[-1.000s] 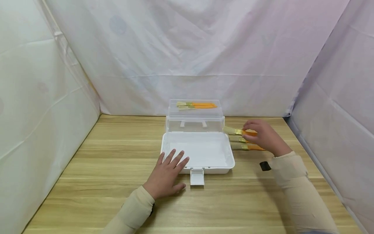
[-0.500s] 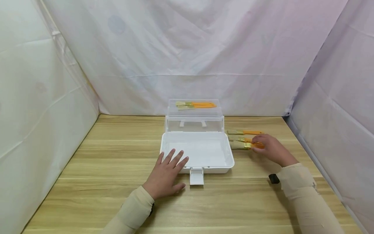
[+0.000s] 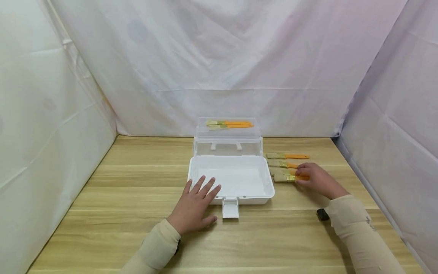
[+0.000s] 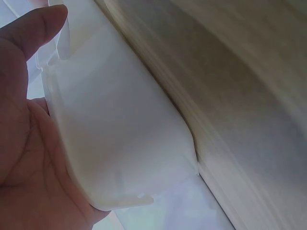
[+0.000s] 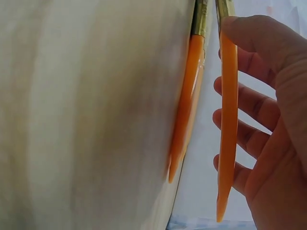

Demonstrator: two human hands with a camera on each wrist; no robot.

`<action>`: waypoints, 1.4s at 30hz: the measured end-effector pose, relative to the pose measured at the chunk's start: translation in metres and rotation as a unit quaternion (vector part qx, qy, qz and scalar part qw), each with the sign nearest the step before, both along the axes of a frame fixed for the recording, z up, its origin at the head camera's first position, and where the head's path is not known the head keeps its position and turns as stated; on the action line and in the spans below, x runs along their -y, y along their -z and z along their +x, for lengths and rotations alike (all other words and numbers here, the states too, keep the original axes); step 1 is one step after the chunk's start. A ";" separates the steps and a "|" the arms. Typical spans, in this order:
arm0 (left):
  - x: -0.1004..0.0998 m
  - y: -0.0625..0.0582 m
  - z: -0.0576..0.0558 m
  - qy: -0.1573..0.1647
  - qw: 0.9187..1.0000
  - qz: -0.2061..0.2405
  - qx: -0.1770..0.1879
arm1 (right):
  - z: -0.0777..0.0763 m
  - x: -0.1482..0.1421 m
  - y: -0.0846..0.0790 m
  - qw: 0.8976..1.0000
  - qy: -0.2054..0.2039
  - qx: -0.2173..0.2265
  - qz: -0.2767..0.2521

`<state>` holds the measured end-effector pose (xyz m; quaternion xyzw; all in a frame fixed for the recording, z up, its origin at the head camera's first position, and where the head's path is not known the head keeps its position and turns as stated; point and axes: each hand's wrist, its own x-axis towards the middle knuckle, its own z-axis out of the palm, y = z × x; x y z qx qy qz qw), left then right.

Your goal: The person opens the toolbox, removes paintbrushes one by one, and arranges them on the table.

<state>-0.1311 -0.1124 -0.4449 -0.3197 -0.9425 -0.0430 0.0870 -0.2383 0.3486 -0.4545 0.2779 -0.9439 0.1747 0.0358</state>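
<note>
A white plastic case (image 3: 236, 179) stands with its clear lid (image 3: 229, 146) swung back. My left hand (image 3: 193, 207) rests spread over its front left rim, fingers straight; the left wrist view shows the palm along the white wall (image 4: 120, 105). Right of the case, my right hand (image 3: 318, 180) pinches a flat paintbrush (image 3: 285, 178) with pale bristles, a gold ferrule and an orange handle. In the right wrist view this handle (image 5: 229, 105) is between thumb and fingers, apart from another brush (image 5: 188, 105) lying on the table. Three brushes lie behind the held one, including the farthest brush (image 3: 287, 156).
Several more orange-handled brushes (image 3: 236, 123) lie at the raised lid's upper part. The front latch (image 3: 230, 208) of the case hangs down. White cloth (image 3: 219, 68) encloses the wooden table (image 3: 119, 205) at the back and sides.
From beside the farthest brush, my right hand has moved toward the table's front, now with a brush in front of the other three. My left hand has stayed put.
</note>
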 end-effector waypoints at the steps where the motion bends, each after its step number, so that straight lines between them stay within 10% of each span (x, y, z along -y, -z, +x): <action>1: 0.000 0.000 0.000 -0.001 1.000 0.000 0.000 | 0.000 0.000 0.000 1.000 -0.006 -0.005 0.004; 31: 0.001 -0.002 0.002 0.004 1.000 0.008 0.000 | 0.000 0.002 0.005 0.999 -0.032 0.002 0.023; 42: 0.001 -0.001 0.002 0.002 1.000 0.004 -0.004 | -0.010 0.023 -0.025 0.999 -0.026 -0.002 -0.020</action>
